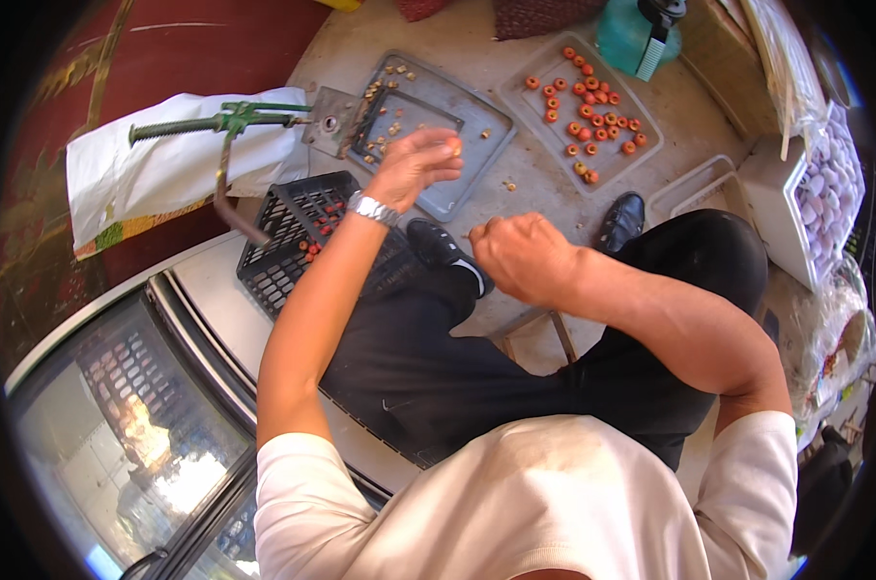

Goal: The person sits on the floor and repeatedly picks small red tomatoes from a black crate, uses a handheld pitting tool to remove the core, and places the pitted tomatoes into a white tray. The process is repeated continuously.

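My left hand (422, 163), with a metal-banded watch (374, 208) at its wrist, hovers over the near side of a grey plastic tray (474, 170). A small orange spot shows at its fingertips; whether it is a bit of fruit is unclear. Small pale fruit cores (393, 130) lie in the tray. My right hand (522, 257) is curled into a fist above the floor near my shoe; its inside is hidden. Left of the tray stands a green hand-lever machine (235, 119) with a coil spring and a metal plate (330, 123). Red hawthorn fruits (586, 111), several with holes, lie in a clear plastic tray (510, 90).
A black plastic crate (271, 279) with red fruits stands by my left leg. A teal jug (622, 36) is at the back. On the right are an empty-looking shallow tray (731, 168) and a white box (775, 206). A glass-topped cabinet (130, 428) is at the lower left.
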`<state>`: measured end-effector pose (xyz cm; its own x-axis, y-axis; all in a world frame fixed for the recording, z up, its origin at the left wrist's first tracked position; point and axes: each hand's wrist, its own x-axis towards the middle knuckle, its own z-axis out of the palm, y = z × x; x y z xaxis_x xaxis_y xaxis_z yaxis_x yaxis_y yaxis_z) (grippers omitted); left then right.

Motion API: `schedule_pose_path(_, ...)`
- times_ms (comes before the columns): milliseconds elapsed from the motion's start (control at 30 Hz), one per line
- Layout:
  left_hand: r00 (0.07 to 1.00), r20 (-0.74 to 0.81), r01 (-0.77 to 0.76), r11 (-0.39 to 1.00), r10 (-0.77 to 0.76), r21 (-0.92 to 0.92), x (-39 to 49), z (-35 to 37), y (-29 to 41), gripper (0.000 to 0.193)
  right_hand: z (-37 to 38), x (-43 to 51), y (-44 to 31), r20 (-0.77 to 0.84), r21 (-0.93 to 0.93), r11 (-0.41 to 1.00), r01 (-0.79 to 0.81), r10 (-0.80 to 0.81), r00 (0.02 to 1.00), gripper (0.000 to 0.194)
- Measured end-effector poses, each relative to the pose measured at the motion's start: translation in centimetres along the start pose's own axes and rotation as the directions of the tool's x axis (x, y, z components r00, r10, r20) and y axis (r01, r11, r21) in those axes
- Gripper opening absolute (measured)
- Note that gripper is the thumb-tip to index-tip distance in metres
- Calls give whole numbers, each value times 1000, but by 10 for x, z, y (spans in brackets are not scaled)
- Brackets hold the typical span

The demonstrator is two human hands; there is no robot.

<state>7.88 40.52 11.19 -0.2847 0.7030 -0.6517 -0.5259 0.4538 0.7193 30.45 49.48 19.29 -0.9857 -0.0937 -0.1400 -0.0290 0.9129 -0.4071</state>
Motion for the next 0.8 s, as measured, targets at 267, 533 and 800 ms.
schedule_pose_path(267, 995, -85, 54, 999, -53, 6, 110, 77, -51, 37, 6, -11, 7, 79, -83, 993, 87, -80, 994, 15)
schedule_pose_path(533, 994, -51, -60, 874, 97, 481, -19, -62, 17, 25, 36, -2, 22, 101, 95, 991, 92, -101, 990, 17)
schedule_pose_path(800, 489, -858, -94, 987, 158, 128, -201, -287, -131, 20, 35, 15, 18, 350, 66, 998, -16, -8, 937, 27)
